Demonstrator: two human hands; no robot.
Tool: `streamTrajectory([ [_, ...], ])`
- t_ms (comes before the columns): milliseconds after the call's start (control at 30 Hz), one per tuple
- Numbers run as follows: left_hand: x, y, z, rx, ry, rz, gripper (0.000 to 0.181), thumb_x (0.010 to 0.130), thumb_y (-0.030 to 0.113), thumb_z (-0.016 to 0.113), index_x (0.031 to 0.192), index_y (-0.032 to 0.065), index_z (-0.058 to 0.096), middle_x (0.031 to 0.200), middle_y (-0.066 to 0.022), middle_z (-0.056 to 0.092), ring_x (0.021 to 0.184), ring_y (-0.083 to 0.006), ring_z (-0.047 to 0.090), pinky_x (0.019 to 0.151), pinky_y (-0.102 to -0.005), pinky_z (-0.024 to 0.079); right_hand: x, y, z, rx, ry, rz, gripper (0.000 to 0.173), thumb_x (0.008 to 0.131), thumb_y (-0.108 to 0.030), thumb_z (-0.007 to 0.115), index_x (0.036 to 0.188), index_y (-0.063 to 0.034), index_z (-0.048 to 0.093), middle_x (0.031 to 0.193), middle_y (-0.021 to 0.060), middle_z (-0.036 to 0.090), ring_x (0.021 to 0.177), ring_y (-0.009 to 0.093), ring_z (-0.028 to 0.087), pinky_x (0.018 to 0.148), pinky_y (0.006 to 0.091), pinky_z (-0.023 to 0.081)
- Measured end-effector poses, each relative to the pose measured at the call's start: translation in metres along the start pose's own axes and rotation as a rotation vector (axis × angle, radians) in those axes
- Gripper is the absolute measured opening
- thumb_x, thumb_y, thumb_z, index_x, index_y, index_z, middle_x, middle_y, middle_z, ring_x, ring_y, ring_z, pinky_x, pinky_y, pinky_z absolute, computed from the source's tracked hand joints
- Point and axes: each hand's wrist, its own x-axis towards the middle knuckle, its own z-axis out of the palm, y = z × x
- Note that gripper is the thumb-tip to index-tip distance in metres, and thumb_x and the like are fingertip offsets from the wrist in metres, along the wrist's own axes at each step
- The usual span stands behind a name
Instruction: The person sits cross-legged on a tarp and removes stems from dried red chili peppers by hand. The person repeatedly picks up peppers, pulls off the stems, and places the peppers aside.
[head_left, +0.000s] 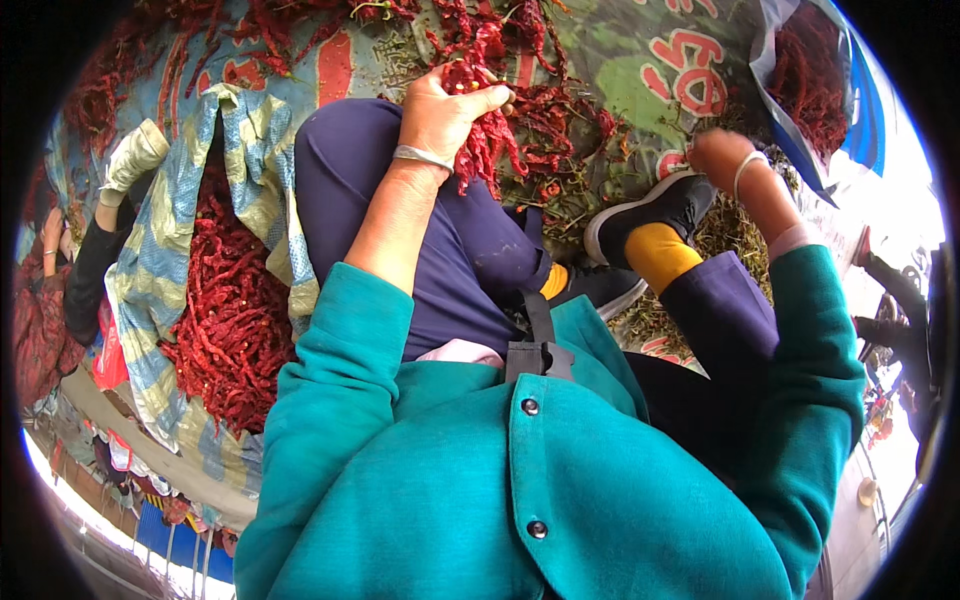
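Note:
My left hand (442, 112) grips a bunch of dried red chili peppers (486, 154), thumb laid across them, above my bent knee. Off to the right, my right hand (720, 159) is blurred by motion, with its fingers curled. It is over my black shoe (671, 214), close to a heap of dry stems (735, 240); whether anything is in its fingers cannot be made out. More loose dried chilies (544, 131) lie on the printed sheet (622, 52) just beyond my left hand. Stem bits are scattered among them.
A blue-and-cream woven sack (161, 247) full of dried chilies (232, 322) stands on my left. At the upper right is another open bag (769, 82) with chilies inside. Beyond the sack, another person's gloved hand (135, 157) and dark sleeve (94, 270) show.

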Motion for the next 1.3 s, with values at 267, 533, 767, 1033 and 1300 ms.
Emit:
streamTrajectory([
  [267, 0.003, 0.001, 0.003, -0.011, 0.061, 0.017, 0.016, 0.074, 0.000, 0.067, 0.089, 0.0024, 0.062, 0.081, -0.0061, 0.065, 0.071, -0.0148, 0.063, 0.066, -0.0268, 0.051, 0.065, -0.065, -0.056, 0.579, 0.853, -0.284, 0.033, 0.077, -0.029, 0.063, 0.101, -0.0070, 0.058, 0.078, 0.0167, 0.061, 0.076, 0.037, 0.059, 0.068, 0.0402, 0.048],
  [533, 0.002, 0.001, 0.006, 0.018, 0.081, 0.030, 0.013, 0.075, 0.003, 0.068, 0.087, 0.0032, 0.063, 0.080, -0.0043, 0.065, 0.068, -0.0124, 0.062, 0.065, -0.0255, 0.051, 0.129, -0.111, -0.055, 0.744, 0.976, -0.098, 0.030, 0.077, -0.026, 0.064, 0.097, -0.0037, 0.061, 0.077, 0.0134, 0.063, 0.070, 0.027, 0.062, 0.064, 0.0351, 0.049],
  [767, 0.003, 0.003, 0.007, -0.109, 0.033, 0.024, 0.021, 0.074, 0.000, 0.068, 0.094, 0.0025, 0.062, 0.087, -0.0052, 0.065, 0.075, -0.0144, 0.062, 0.071, -0.0265, 0.051, 0.050, -0.139, -0.055, 1.811, 0.553, -0.291, 0.019, 0.082, -0.011, 0.061, 0.097, -0.0002, 0.063, 0.076, 0.0004, 0.061, 0.060, 0.005, 0.053, 0.054, 0.0191, 0.043],
  [1033, -0.006, 0.005, 0.006, -0.091, -0.128, -0.087, 0.029, 0.072, -0.002, 0.069, 0.099, 0.0023, 0.061, 0.094, -0.0073, 0.064, 0.083, -0.0164, 0.062, 0.075, -0.0304, 0.052, 0.040, -0.170, -0.057, 1.792, 0.760, -0.440, 0.020, 0.076, -0.006, 0.066, 0.094, 0.0011, 0.065, 0.074, 0.0024, 0.063, 0.063, 0.007, 0.057, 0.056, 0.0210, 0.047],
  [1300, 0.000, 0.002, 0.003, -0.198, 0.056, -0.008, 0.028, 0.070, -0.001, 0.069, 0.097, 0.0007, 0.062, 0.091, -0.0073, 0.065, 0.080, -0.0168, 0.063, 0.075, -0.0294, 0.051, 0.069, -0.143, -0.095, 1.678, 0.701, -0.265, 0.025, 0.083, -0.023, 0.062, 0.100, -0.0033, 0.064, 0.078, 0.0011, 0.064, 0.063, 0.007, 0.057, 0.052, 0.0203, 0.045],
])
